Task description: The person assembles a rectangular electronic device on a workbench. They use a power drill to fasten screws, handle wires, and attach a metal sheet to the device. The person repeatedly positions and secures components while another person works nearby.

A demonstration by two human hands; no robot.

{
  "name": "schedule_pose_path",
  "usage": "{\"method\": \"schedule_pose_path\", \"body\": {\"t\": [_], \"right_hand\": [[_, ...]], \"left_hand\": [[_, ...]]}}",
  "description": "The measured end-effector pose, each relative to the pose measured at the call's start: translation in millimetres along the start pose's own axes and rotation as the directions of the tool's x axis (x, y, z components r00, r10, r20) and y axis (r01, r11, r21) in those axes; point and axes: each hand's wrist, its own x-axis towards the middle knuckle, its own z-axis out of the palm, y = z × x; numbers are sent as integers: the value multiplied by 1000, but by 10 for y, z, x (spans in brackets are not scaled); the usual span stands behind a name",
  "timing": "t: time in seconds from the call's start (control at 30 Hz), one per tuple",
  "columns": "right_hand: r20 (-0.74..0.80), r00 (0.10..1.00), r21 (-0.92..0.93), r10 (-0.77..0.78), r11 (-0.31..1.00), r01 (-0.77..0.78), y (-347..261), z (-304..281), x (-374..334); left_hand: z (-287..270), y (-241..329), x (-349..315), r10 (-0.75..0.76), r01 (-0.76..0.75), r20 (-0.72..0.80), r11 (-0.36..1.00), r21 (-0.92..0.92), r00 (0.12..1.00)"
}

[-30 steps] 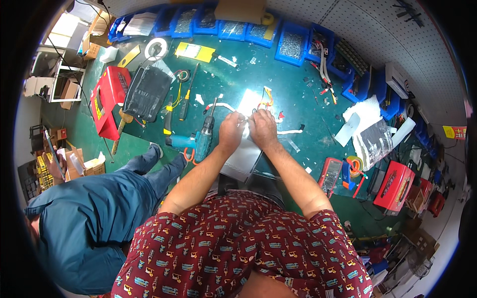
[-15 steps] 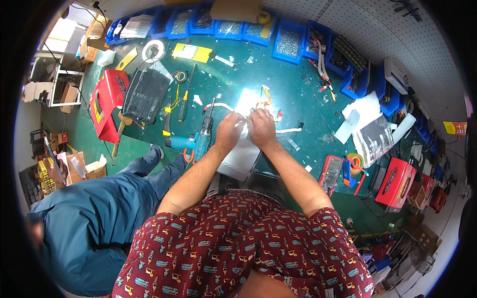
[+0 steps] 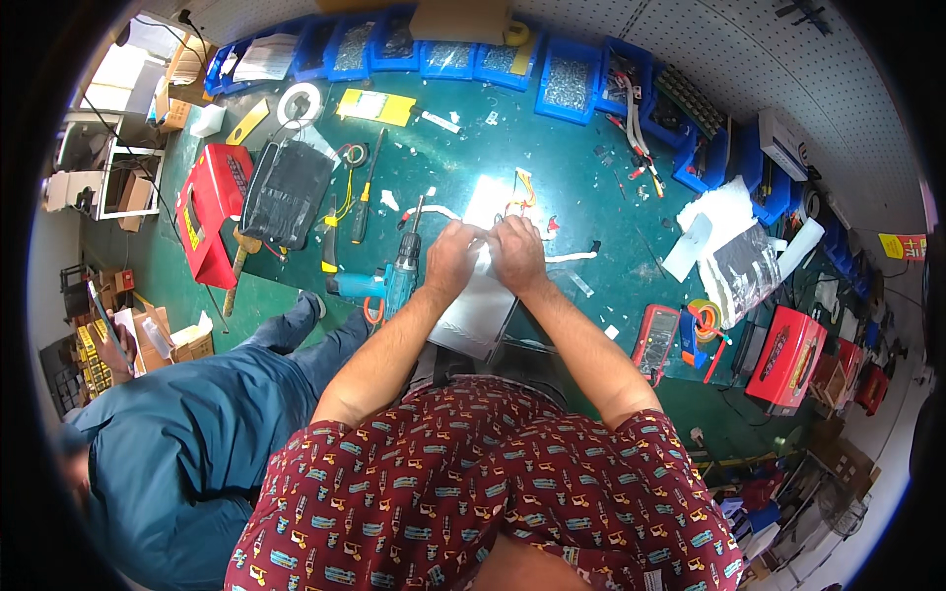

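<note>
Both hands meet at the far end of a silvery, flat-faced block [image 3: 475,313] that lies at the bench's near edge. My left hand [image 3: 453,258] has its fingers closed against the block's top, close to the right hand's fingers. My right hand [image 3: 517,254] is likewise closed there; what sits between the fingertips is too small to make out. Beyond them, yellow and orange wires [image 3: 523,187] stick up from the far end. A white-sleeved cable [image 3: 572,258] runs out to the right, and another white cable [image 3: 434,211] to the left.
A teal power drill [image 3: 399,276] lies left of my left forearm, with a screwdriver [image 3: 365,197] past it. On the right are a red multimeter [image 3: 655,340] and tape rolls [image 3: 706,320]. Blue parts bins [image 3: 570,84] line the back. A person in dark blue [image 3: 177,433] is close at left.
My hands stay at the same place on the block, with only slight finger movement. The whole view has shifted a little.
</note>
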Motion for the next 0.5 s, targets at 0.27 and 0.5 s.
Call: {"method": "schedule_pose_path", "body": {"t": [0.27,0.5], "right_hand": [[-16,997,8,-79,997,80,26,-26,-30],[-73,992,1,-104,995,105,50,8,-65]], "left_hand": [[67,-61,-21,22,-20,-44,999,39,999],[63,-44,7,-11,13,-41,999,44,999]]}}
